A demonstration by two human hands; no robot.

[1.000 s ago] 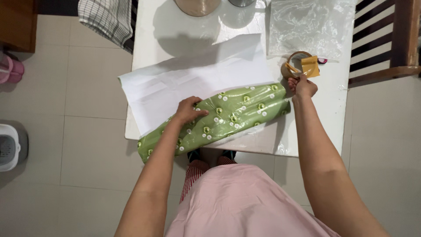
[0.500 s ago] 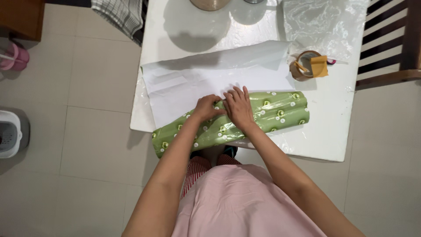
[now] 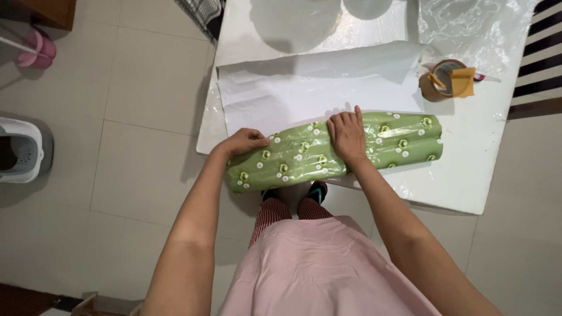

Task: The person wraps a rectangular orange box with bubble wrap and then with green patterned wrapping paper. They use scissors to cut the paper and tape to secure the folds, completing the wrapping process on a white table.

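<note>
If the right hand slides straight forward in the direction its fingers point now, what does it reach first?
The right hand lies flat on the green flowered roll, fingers pointing away from the person. Straight ahead, it would probably leave the roll and meet the white paper sheet spread on the table first.
</note>
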